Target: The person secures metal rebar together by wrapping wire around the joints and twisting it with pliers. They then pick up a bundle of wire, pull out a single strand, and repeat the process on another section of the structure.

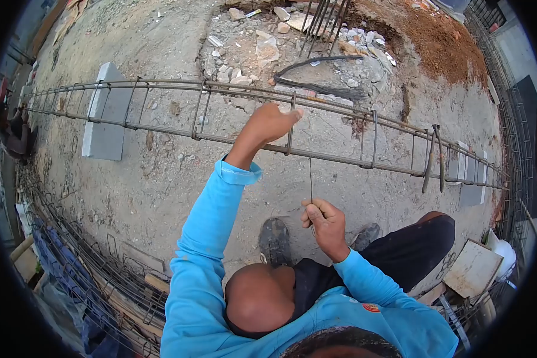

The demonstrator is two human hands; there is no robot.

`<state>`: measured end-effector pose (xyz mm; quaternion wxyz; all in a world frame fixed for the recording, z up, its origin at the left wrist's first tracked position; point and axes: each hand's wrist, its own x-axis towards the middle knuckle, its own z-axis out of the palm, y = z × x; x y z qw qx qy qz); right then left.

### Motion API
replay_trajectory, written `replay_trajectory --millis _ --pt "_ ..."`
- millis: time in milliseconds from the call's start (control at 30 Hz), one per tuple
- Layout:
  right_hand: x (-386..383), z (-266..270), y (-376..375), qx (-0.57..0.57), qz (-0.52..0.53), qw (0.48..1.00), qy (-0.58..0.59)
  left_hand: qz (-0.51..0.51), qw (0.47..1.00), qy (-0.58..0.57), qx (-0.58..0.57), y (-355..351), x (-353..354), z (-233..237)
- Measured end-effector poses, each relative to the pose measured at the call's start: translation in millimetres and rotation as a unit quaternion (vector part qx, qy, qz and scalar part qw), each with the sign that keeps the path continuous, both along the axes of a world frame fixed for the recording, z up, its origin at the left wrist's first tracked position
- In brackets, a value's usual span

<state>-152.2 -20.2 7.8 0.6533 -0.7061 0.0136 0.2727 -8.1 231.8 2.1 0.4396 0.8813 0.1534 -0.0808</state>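
Gripping a rebar cage (pixel 161 128) mid-length with the closed left hand (pixel 271 122), across the dusty ground (pixel 161 185); pinching a thin wire (pixel 310 176) in the right hand (pixel 323 222), just below the cage.

A: Left arm (pixel 204 238) is stretched out long and nearly straight, wrist bent, left hand (pixel 271 122) knuckles up, fingers curled under.
B: And the right hand (pixel 323 222) sits close in, elbow folded, thumb pressing against curled fingers in a tight pinch.
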Motion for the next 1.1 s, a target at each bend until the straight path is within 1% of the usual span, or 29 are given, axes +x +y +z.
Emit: replay_trajectory --millis 33,67,133,167,200,233,267,300,367,400,467,500,533,567,600,633,667,700,733,800,833,867,900,933,967,1033,1067,1100 --pt "-0.7 0.4 -3.9 -0.004 -0.002 1.000 0.001 0.031 0.992 0.084 -0.093 16.1 9.0 11.1" --pt "-1.1 0.4 -7.3 -0.006 -0.007 1.000 -0.003 0.030 0.992 0.084 -0.094 26.4 12.5 6.7" --pt "-1.7 -2.2 -11.1 -0.004 -0.013 1.000 -0.007 0.104 0.984 0.024 -0.142 39.1 18.4 -20.3" --pt "-2.4 -5.0 -12.4 -0.004 -0.016 1.000 -0.002 0.112 0.987 -0.077 0.088 13.7 23.4 -62.3" --pt "-4.1 -7.1 -12.6 -0.004 -0.018 1.000 0.004 0.112 0.987 -0.074 0.090 -17.7 20.4 -51.6" --pt "-5.5 -7.0 -10.7 -0.004 -0.015 1.000 0.008 0.200 0.973 -0.098 0.053 -50.6 15.6 -31.2" --pt "-5.6 -6.1 -7.2 -0.010 -0.014 1.000 0.012 0.286 0.950 -0.122 0.016 -65.6 12.2 -20.1" --pt "-6.2 -6.2 -4.2 -0.014 -0.017 1.000 0.015 0.286 0.951 -0.121 0.019 -63.9 11.7 -22.5" --pt "-6.7 -5.4 -4.9 -0.008 -0.010 1.000 0.013 0.288 0.950 -0.114 -0.036 -60.3 15.9 -27.1" --pt "-7.0 -4.2 -5.4 -0.002 -0.001 1.000 0.009 0.286 0.951 -0.113 -0.035 -57.2 16.5 -31.9" --pt "-5.9 -1.3 -6.0 -0.010 0.007 1.000 0.022 0.266 0.944 -0.106 -0.164 -45.0 14.8 -42.4" --pt "-5.6 0.1 -6.9 -0.020 0.014 0.999 0.035 0.221 0.958 -0.132 -0.127 -38.9 9.0 -34.2" --pt "-4.8 1.6 -7.3 -0.022 0.014 0.999 0.037 0.221 0.958 -0.129 -0.129 -29.2 2.6 -21.3" --pt "-3.1 2.8 -6.5 -0.037 0.036 0.997 0.059 0.099 0.986 -0.089 -0.098 -16.6 -3.9 -6.2" --pt "-1.6 3.1 -4.8 -0.051 0.058 0.994 0.082 -0.026 0.996 -0.047 -0.065 -4.9 -11.3 4.1" --pt "0.0 2.2 -1.6 -0.052 0.059 0.993 0.085 -0.080 0.995 -0.047 -0.045 4.6 -19.3 7.9" --pt "2.3 0.2 3.8 -0.050 0.070 0.990 0.110 -0.079 0.995 -0.046 -0.046 9.7 -24.2 5.9" --pt "5.2 -2.4 9.8 -0.048 0.082 0.986 0.135 -0.054 0.998 -0.022 -0.030 13.9 -28.2 2.9" --pt "8.3 -7.6 15.9 -0.049 0.085 0.986 0.135 -0.029 0.999 0.001 -0.014 16.6 -31.3 -0.3" --pt "15.5 -19.4 27.9 0.013 0.057 0.980 0.190 -0.009 1.000 -0.007 -0.002 17.5 -37.5 -7.5" --pt "20.2 -21.2 34.3 0.011 0.059 0.980 0.190 0.010 1.000 -0.014 0.010 17.8 -39.2 -9.7" --pt "24.1 -22.7 40.7 0.032 0.035 0.984 0.172 0.011 1.000 -0.014 0.009 17.7 -39.6 -12.0" --pt "25.8 -24.2 45.5 0.053 0.010 0.987 0.154 0.012 0.999 -0.001 -0.035 15.0 -39.8 -6.6" --pt "27.4 -26.0 48.9 0.051 0.011 0.987 0.155 0.014 0.997 0.010 -0.079 13.3 -39.8 -3.6" --pt "29.8 -28.1 51.8 0.056 0.004 0.988 0.145 0.014 0.997 0.009 -0.080 12.3 -39.9 -3.8" --pt "31.4 -33.7 56.5 0.061 -0.008 0.989 0.133 0.003 0.988 0.017 -0.156 9.1 -38.1 -3.5" --pt "30.5 -37.5 58.5 0.063 -0.016 0.989 0.131 -0.001 0.987 0.017 -0.157 8.2 -37.4 -3.3" --pt "28.7 -39.7 60.1 0.064 -0.023 0.989 0.130 0.009 0.983 0.024 -0.183 7.9 -37.9 -2.1"
